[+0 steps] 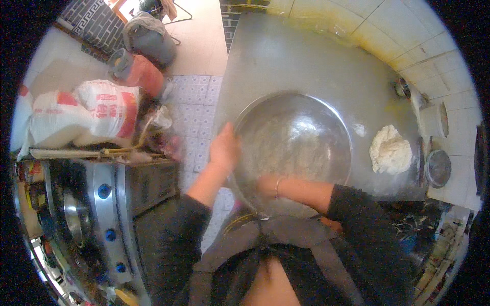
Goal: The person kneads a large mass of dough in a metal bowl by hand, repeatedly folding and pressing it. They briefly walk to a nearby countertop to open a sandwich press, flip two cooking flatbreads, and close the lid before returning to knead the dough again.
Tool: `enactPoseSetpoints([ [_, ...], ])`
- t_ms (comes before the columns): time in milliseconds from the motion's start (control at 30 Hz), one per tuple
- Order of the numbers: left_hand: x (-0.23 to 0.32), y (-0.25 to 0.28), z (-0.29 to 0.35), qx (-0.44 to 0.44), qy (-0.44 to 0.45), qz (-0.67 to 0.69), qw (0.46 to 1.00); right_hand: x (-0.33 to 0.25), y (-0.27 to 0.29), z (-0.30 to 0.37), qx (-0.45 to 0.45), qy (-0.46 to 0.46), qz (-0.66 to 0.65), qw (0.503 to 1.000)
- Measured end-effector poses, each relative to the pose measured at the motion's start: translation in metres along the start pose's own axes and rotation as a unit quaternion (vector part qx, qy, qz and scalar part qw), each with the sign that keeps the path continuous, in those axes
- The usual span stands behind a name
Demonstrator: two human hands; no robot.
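Note:
A wide, shiny metal basin (316, 153) stands on the near part of a metal worktop. My left hand (226, 148) holds its left rim, thumb side up against the wall. My right hand (266, 186) reaches into the near part of the basin, low against its inner side, with a thin bracelet on the wrist. Motion smears the fingers of that hand, so whether they grip anything is hidden. A pale film streaks the basin's inside. To the right, a rough white lump of dough (390, 149) rests on the worktop, apart from both hands.
The metal worktop (275, 56) runs back to a tiled wall. A round lidded container (438, 168) and a pale tub (434, 120) stand at its right edge. Leftward are a steel stove (109, 204), white printed sacks (107, 109), a red barrel (143, 74) and a grey barrel (150, 43).

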State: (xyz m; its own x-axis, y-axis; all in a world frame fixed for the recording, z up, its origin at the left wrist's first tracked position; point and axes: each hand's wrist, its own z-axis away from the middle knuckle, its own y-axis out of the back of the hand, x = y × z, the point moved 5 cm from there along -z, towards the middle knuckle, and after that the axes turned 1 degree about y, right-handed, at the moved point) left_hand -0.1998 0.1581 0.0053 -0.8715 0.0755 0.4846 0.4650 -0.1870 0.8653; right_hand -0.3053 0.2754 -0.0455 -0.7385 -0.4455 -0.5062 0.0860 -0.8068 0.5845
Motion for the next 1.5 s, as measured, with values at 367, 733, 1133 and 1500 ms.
enactPoseSetpoints([
  [367, -0.005, -0.006, -0.010, -0.001, 0.038, 0.082, 0.996, 0.173, 0.110, -0.009, 0.370, -0.217, 0.022, 0.903],
  [733, -0.022, -0.035, 0.143, -0.040, 0.115, 0.310, 0.943, 0.176, 0.004, 0.092, 0.470, -0.422, 0.028, 0.775],
  [1133, 0.010, 0.003, -0.010, -0.054, 0.014, 0.044, 0.997, 0.126, 0.005, 0.089, 0.408, -0.362, -0.037, 0.838],
  [1500, -0.004, -0.009, 0.108, 0.068, 0.084, 0.227, 0.968, 0.108, -0.041, 0.096, 0.514, -0.449, -0.084, 0.726],
])
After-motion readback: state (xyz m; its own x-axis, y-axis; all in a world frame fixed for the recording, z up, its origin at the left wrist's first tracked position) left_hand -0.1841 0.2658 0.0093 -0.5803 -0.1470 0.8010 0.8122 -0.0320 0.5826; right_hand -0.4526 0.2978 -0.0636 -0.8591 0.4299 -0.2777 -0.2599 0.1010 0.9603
